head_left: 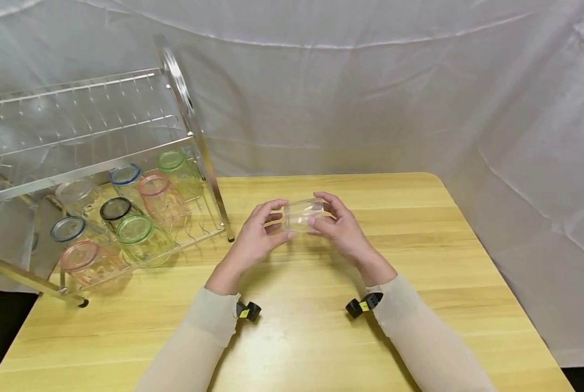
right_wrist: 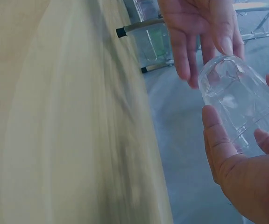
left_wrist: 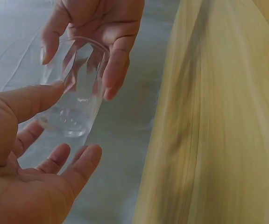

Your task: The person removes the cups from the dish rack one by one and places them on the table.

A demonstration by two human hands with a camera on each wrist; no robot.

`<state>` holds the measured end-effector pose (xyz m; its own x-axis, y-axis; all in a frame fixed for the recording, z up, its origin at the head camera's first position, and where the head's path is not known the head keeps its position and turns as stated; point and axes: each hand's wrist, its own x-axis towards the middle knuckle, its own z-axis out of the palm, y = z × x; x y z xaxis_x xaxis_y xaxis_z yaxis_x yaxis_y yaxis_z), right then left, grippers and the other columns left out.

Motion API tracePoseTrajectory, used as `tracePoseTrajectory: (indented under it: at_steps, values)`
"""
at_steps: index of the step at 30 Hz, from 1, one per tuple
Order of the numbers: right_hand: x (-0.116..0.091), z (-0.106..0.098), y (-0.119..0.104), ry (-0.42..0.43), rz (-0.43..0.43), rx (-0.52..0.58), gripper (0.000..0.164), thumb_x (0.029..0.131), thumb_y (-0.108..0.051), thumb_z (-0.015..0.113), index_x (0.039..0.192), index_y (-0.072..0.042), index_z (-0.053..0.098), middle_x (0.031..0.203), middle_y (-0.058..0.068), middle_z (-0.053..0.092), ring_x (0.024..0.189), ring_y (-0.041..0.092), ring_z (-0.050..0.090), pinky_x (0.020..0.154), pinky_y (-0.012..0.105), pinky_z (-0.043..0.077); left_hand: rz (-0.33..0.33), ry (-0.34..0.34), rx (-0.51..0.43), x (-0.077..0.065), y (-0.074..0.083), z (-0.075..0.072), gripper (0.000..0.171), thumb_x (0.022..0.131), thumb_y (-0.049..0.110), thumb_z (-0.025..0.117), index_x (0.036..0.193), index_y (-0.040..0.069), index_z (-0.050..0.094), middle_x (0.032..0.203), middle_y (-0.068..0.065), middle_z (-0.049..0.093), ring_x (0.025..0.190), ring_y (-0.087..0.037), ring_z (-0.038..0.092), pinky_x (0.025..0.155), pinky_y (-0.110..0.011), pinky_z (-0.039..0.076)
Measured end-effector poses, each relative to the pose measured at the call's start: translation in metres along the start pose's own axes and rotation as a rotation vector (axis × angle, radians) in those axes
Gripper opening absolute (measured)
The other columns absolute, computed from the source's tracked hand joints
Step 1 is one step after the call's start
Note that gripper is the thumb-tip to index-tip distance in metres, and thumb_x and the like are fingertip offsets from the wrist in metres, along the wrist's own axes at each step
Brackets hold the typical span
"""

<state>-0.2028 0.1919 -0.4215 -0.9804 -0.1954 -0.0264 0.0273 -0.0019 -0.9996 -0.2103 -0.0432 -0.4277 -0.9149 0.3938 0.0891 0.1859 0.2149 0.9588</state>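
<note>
Fingers of the right hand (head_left: 347,233) curl round a clear glass (head_left: 302,214), thumb on the near side, some fingertips lost behind it. Left hand (head_left: 254,238): fingers loosely spread about the opposite end, thumb overlapping the wall; actual contact hard to make out. Glass tipped on its side, held above the wooden table (head_left: 292,354); right wrist view crops one end. To the left, a metal rack (head_left: 208,171), cut off by the frame; tumblers (head_left: 170,206) on its lower tier overlap, rear ones partly hidden.
</note>
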Motion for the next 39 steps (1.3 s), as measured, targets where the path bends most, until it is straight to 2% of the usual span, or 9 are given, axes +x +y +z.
tracePoseTrajectory:
  at_steps: [3,9,13,17,21,26,29,32,39]
  values:
    - [0.002,-0.004,-0.002,0.011,-0.007,-0.011,0.068,0.100,-0.005,0.068,0.161,-0.014,0.038,0.147,0.022,0.048,0.114,0.023,0.067,0.098,0.049,0.061,-0.001,0.025,0.068,-0.008,0.003,-0.007,0.064,0.095,0.014,0.079,0.153,0.017,0.050,0.155,-0.011,0.045,0.144,-0.036,0.049,0.119,-0.044,0.047]
    - [0.003,-0.011,-0.006,0.038,-0.008,-0.014,0.069,0.099,-0.003,0.068,0.161,-0.015,0.038,0.147,0.023,0.047,0.113,0.023,0.066,0.093,0.038,0.064,0.006,0.128,0.389,-0.033,0.012,-0.030,0.058,0.098,0.021,0.077,0.151,0.016,0.054,0.152,-0.013,0.051,0.137,-0.039,0.054,0.112,-0.055,0.050]
    - [0.003,-0.012,-0.008,0.045,0.003,-0.030,0.070,0.099,-0.004,0.068,0.161,-0.015,0.038,0.148,0.022,0.047,0.114,0.024,0.066,0.092,0.036,0.064,0.088,0.219,0.580,-0.054,0.011,-0.048,0.050,0.096,0.018,0.079,0.142,0.010,0.062,0.144,-0.017,0.059,0.132,-0.041,0.056,0.109,-0.059,0.049]
    - [0.002,-0.016,-0.007,0.044,0.015,-0.050,0.071,0.099,-0.006,0.070,0.162,-0.016,0.037,0.150,0.022,0.046,0.117,0.027,0.064,0.094,0.038,0.063,0.181,0.321,0.699,-0.075,0.006,-0.065,0.040,0.092,0.010,0.082,0.129,0.003,0.069,0.131,-0.021,0.066,0.125,-0.043,0.059,0.104,-0.059,0.051]
    - [0.001,-0.027,-0.005,0.062,0.022,-0.106,0.071,0.100,-0.008,0.070,0.162,-0.018,0.037,0.152,0.023,0.045,0.120,0.029,0.062,0.096,0.042,0.062,0.194,0.387,0.758,-0.089,0.004,-0.077,0.037,0.089,0.005,0.082,0.124,0.001,0.071,0.124,-0.024,0.068,0.118,-0.046,0.061,0.098,-0.060,0.052]
    - [-0.001,-0.054,-0.005,0.116,0.038,-0.235,0.071,0.101,-0.014,0.072,0.163,-0.021,0.038,0.153,0.023,0.044,0.123,0.035,0.060,0.099,0.050,0.061,0.110,0.345,0.778,-0.093,0.000,-0.082,0.043,0.093,0.007,0.076,0.134,-0.002,0.064,0.129,-0.028,0.063,0.121,-0.048,0.056,0.100,-0.064,0.049]
    - [-0.002,-0.075,-0.009,0.141,0.046,-0.364,0.074,0.101,-0.021,0.073,0.164,-0.022,0.036,0.158,0.023,0.041,0.128,0.038,0.060,0.101,0.052,0.060,0.072,0.311,0.788,-0.091,-0.006,-0.079,0.046,0.096,0.011,0.074,0.137,-0.003,0.061,0.131,-0.029,0.061,0.122,-0.049,0.057,0.101,-0.064,0.049]
    - [-0.003,-0.098,-0.018,0.160,0.068,-0.517,0.079,0.100,-0.029,0.074,0.166,-0.023,0.032,0.163,0.022,0.038,0.133,0.039,0.060,0.100,0.053,0.059,0.071,0.294,0.805,-0.087,-0.011,-0.075,0.046,0.096,0.012,0.074,0.137,-0.003,0.062,0.131,-0.029,0.064,0.121,-0.049,0.060,0.102,-0.063,0.050]
    - [-0.002,-0.146,-0.047,0.171,0.142,-0.879,0.084,0.100,-0.036,0.071,0.165,-0.009,0.027,0.162,0.030,0.038,0.136,0.052,0.053,0.103,0.064,0.052,0.080,0.260,0.818,-0.080,-0.015,-0.068,0.048,0.096,0.014,0.074,0.139,-0.003,0.061,0.135,-0.027,0.066,0.128,-0.047,0.059,0.117,-0.064,0.039]
